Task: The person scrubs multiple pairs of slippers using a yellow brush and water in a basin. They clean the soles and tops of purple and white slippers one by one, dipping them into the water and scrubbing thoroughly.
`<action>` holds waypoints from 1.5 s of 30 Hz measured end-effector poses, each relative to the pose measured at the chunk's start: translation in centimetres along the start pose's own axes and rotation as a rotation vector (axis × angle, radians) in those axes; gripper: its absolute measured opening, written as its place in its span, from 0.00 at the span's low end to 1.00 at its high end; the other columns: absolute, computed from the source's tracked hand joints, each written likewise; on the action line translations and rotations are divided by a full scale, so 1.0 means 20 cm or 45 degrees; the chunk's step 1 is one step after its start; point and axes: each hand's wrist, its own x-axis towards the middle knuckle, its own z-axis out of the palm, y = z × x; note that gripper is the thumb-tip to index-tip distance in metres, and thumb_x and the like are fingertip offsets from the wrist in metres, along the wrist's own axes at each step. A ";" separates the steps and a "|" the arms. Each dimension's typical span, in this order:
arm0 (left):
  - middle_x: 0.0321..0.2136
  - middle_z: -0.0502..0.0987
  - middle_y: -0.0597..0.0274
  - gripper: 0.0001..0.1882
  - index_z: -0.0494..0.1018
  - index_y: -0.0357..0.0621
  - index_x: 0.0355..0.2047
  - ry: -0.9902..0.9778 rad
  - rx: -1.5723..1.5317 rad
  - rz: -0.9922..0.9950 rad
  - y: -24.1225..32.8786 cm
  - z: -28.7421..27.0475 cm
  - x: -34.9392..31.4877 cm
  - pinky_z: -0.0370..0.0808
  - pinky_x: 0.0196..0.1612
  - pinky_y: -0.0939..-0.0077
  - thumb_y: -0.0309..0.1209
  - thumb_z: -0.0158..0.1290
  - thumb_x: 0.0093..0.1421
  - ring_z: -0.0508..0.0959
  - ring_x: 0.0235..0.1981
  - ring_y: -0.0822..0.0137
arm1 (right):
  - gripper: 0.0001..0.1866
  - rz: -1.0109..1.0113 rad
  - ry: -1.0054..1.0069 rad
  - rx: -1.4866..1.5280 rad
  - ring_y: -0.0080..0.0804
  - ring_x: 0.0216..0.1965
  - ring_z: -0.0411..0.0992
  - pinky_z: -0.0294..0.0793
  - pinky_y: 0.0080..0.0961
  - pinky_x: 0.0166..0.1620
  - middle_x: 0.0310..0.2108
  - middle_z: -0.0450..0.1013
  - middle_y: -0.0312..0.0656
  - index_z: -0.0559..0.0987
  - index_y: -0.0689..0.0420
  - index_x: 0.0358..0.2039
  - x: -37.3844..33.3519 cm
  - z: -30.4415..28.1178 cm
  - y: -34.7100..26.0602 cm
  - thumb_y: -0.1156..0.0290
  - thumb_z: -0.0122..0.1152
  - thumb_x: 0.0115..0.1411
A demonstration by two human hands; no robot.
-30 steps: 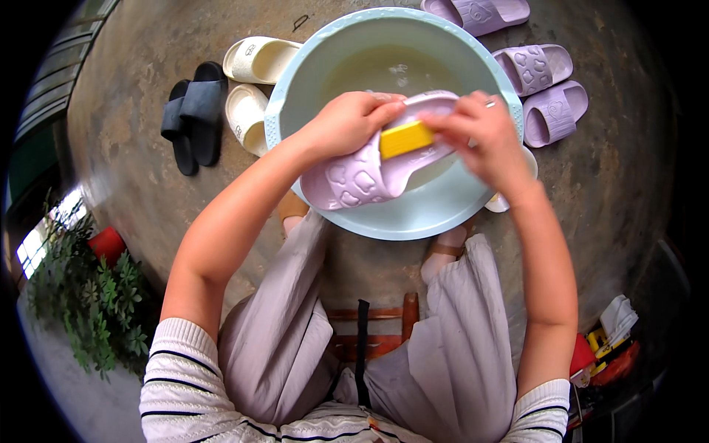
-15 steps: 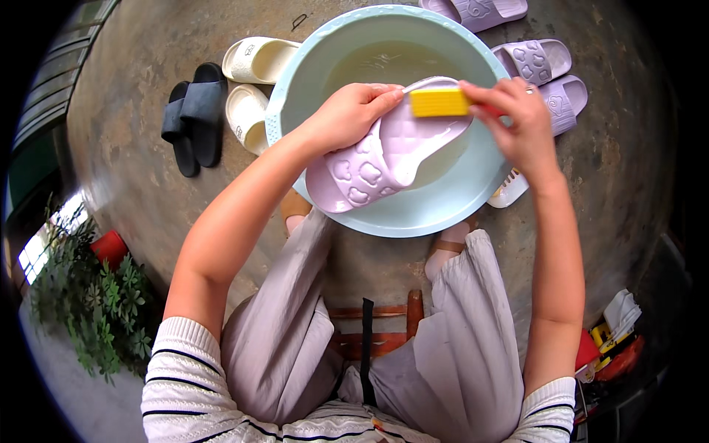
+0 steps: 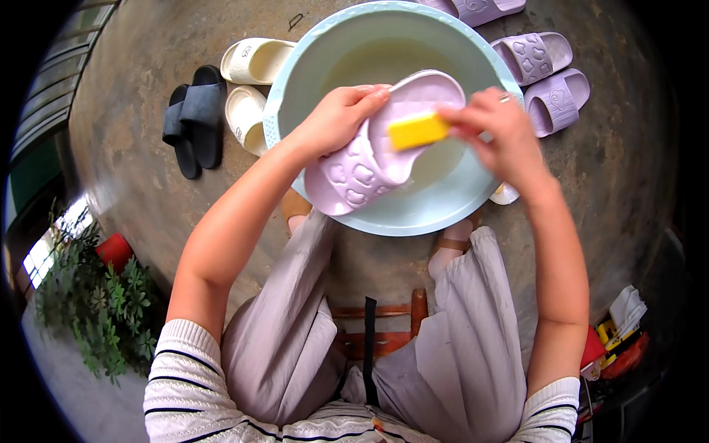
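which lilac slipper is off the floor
The lilac slipper in the left hand, over the basin; the other three lie on the floor.

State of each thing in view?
Lilac slide: tilted, held over basin
Basin: partly filled, cloudy water
Yellow scrubber: over lilac slide's insole
Left hand: closed on lilac slide
Right hand: closed on yellow scrubber
Dark slides: sole-down
Left cream slides: sole-down
Other lilac slides: sole-down

Patterned lilac slipper (image 3: pixel 367 164), yellow block (image 3: pixel 416 132), light-blue basin (image 3: pixel 443 210), black-striped white shirt (image 3: pixel 183 380).
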 end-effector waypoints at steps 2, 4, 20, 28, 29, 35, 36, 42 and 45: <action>0.49 0.80 0.53 0.26 0.72 0.29 0.58 0.026 -0.146 -0.089 0.02 -0.02 -0.02 0.75 0.51 0.77 0.42 0.48 0.72 0.78 0.47 0.71 | 0.16 0.166 0.020 -0.138 0.33 0.32 0.71 0.68 0.31 0.38 0.27 0.72 0.35 0.86 0.43 0.44 0.01 -0.10 0.10 0.71 0.69 0.54; 0.49 0.80 0.54 0.26 0.72 0.30 0.58 0.038 -0.085 -0.014 -0.01 -0.02 0.01 0.75 0.49 0.77 0.42 0.48 0.72 0.78 0.45 0.72 | 0.14 0.092 0.005 -0.085 0.33 0.31 0.70 0.67 0.31 0.37 0.26 0.72 0.35 0.86 0.45 0.42 0.01 -0.06 0.05 0.71 0.69 0.54; 0.46 0.80 0.59 0.26 0.71 0.32 0.59 0.006 -0.147 -0.106 0.01 0.02 -0.03 0.75 0.49 0.80 0.42 0.47 0.73 0.78 0.43 0.75 | 0.15 0.232 0.198 -0.104 0.35 0.29 0.70 0.69 0.34 0.37 0.23 0.70 0.36 0.86 0.45 0.44 0.01 -0.06 0.07 0.68 0.70 0.54; 0.39 0.78 0.48 0.21 0.71 0.38 0.53 0.547 0.419 0.413 0.06 0.15 -0.07 0.76 0.45 0.63 0.41 0.54 0.67 0.80 0.43 0.51 | 0.31 0.963 0.572 1.049 0.14 0.26 0.65 0.66 0.15 0.31 0.28 0.73 0.29 0.77 0.61 0.56 0.10 0.09 -0.08 0.56 0.74 0.57; 0.40 0.77 0.50 0.21 0.71 0.39 0.53 0.599 0.617 0.515 0.06 0.18 -0.09 0.75 0.44 0.65 0.40 0.56 0.66 0.79 0.40 0.53 | 0.36 0.969 0.463 1.082 0.10 0.25 0.59 0.60 0.11 0.28 0.28 0.68 0.25 0.76 0.64 0.54 0.11 0.08 -0.12 0.51 0.77 0.53; 0.52 0.68 0.50 0.26 0.66 0.44 0.53 0.558 0.727 0.752 0.00 0.30 -0.15 0.76 0.34 0.64 0.34 0.65 0.58 0.76 0.34 0.60 | 0.20 0.917 0.530 1.287 0.08 0.22 0.56 0.58 0.13 0.25 0.22 0.59 0.21 0.72 0.53 0.30 0.13 0.19 -0.12 0.67 0.80 0.49; 0.53 0.67 0.50 0.27 0.66 0.45 0.53 0.509 0.700 0.748 -0.02 0.28 -0.14 0.77 0.34 0.64 0.34 0.65 0.57 0.76 0.36 0.61 | 0.20 0.908 0.516 1.310 0.08 0.22 0.56 0.59 0.13 0.25 0.22 0.58 0.21 0.72 0.53 0.30 0.12 0.20 -0.11 0.67 0.81 0.49; 0.61 0.60 0.45 0.34 0.65 0.50 0.55 0.311 0.731 0.825 -0.06 0.18 -0.09 0.77 0.52 0.53 0.40 0.69 0.53 0.73 0.54 0.45 | 0.20 0.988 0.387 1.592 0.11 0.24 0.61 0.65 0.14 0.27 0.23 0.60 0.22 0.71 0.53 0.32 0.11 0.21 -0.08 0.70 0.79 0.51; 0.63 0.59 0.43 0.40 0.63 0.49 0.58 0.177 0.336 0.763 -0.08 0.17 -0.08 0.74 0.58 0.52 0.42 0.72 0.50 0.69 0.60 0.47 | 0.17 1.030 0.334 1.799 0.13 0.27 0.66 0.72 0.17 0.31 0.27 0.65 0.25 0.73 0.56 0.37 0.12 0.17 -0.12 0.71 0.76 0.54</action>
